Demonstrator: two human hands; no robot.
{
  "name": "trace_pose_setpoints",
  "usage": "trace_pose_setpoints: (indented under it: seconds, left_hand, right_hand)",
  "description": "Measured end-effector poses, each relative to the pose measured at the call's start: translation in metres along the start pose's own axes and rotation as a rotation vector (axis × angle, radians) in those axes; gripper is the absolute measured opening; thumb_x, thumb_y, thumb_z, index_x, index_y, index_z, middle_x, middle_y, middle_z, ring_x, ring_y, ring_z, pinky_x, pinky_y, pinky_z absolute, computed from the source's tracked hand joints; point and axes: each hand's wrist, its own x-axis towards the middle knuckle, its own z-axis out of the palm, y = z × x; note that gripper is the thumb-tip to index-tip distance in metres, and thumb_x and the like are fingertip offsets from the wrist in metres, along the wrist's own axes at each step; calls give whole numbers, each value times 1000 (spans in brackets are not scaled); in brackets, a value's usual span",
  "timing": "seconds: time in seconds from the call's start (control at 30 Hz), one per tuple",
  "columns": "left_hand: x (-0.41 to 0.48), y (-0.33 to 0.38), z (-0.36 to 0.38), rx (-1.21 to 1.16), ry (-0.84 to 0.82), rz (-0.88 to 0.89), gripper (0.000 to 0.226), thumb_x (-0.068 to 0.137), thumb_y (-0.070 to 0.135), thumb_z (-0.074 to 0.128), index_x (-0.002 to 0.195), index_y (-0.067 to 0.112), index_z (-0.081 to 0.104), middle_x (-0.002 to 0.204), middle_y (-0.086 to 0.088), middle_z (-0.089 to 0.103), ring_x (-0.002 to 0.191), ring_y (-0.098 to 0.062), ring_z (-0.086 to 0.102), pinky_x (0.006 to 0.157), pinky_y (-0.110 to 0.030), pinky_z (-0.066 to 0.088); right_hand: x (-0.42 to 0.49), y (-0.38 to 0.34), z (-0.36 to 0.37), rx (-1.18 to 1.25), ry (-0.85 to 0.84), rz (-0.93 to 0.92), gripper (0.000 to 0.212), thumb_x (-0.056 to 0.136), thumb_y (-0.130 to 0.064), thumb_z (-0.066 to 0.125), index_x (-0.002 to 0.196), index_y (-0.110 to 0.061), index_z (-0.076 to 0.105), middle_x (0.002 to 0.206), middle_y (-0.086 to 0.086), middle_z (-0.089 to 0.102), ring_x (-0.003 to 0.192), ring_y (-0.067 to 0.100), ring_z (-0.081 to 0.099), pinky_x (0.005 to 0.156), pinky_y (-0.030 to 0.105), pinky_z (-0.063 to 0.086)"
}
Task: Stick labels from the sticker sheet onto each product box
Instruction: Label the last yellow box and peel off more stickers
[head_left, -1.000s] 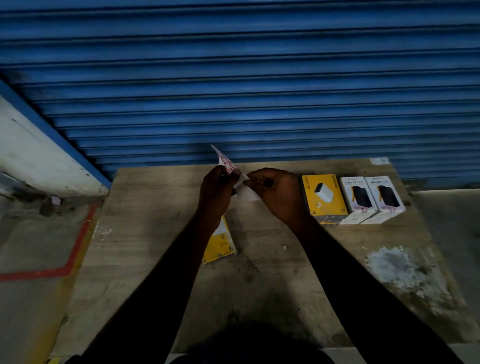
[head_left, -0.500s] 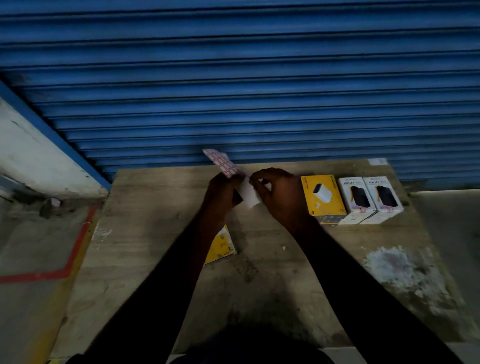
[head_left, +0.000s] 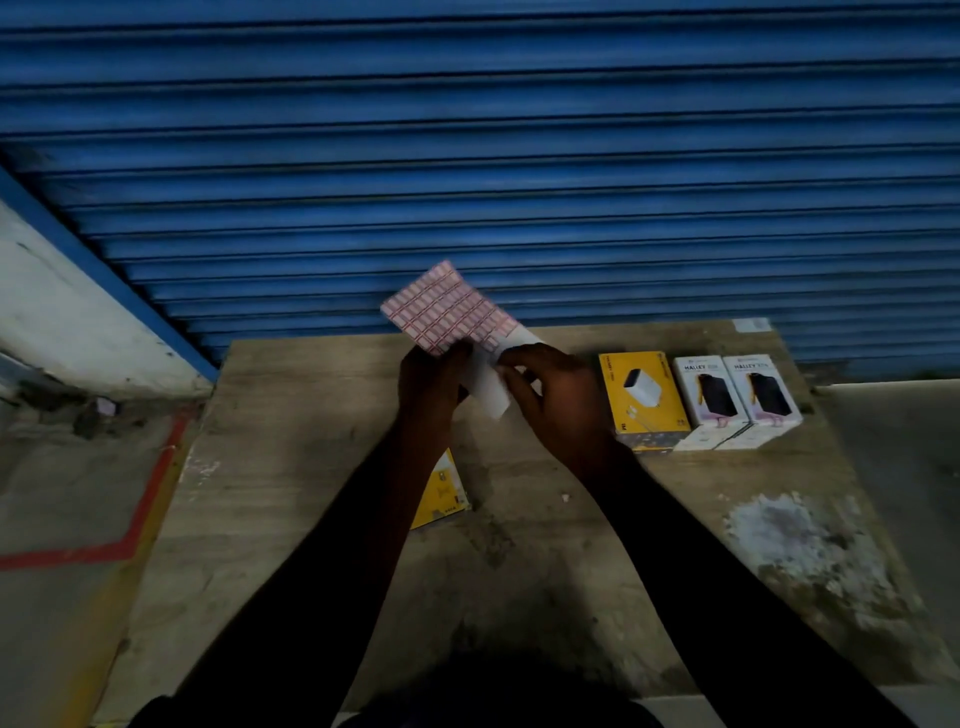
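The sticker sheet is held in the air above the far half of the table. It is tilted with its printed face toward the camera, so the pink-red label grid can be read. The left hand grips the sheet at its 7 o'clock edge, fingers curled round the paper, and appears to act as the anchor. The right hand pinches the sheet at its 5 o'clock edge, where the grid gives way to bare white backing. This suggests that 1 label is being lifted there; whether a label is already free cannot be told. 3 boxes lie face up in a row at 3 o'clock of the right hand: the far yellow box, just beside it a white box, and a second white box touching the first. The row probably serves as a queue within reach. The near yellow box lies at 6 o'clock of the left hand, apart from the row and partly hidden by the forearm. No label can be made out on any box.
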Motion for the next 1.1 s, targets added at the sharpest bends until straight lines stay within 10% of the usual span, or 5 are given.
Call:
trace_pose_setpoints:
  seconds: [0.3,0.73,0.93,1.1]
  left_hand:
    - [30,-89,0,197,-102,-314,17,87,17,66,101,8,67,108,-13,66,92,-30,62,87,-46,53]
    - [45,-131,6,770,-127,-189,31,91,19,61,119,6,56,118,-13,61,102,-26,59,80,-35,52]
    - [24,-67,12,161,-237,-116,31,93,24,61,117,6,63,112,-10,68,99,-22,65,80,-31,56]
    - [9,-42,12,241,-322,22,28,92,24,63,110,2,65,98,-11,72,82,-15,70,73,-26,58]
  right_hand:
    - [-11,25,9,778,122,607,9,86,6,64,87,-3,68,76,-2,73,73,16,69,59,28,55]
    - [-24,48,6,695,61,708,24,83,8,67,107,7,66,100,22,71,79,21,68,76,32,58]
    - [-20,55,14,466,-5,546,34,75,3,74,106,-11,67,98,3,73,92,13,69,87,29,55]
    - [-17,47,20,418,-7,492,31,77,-3,76,98,-22,65,92,-3,72,89,9,68,80,23,53]
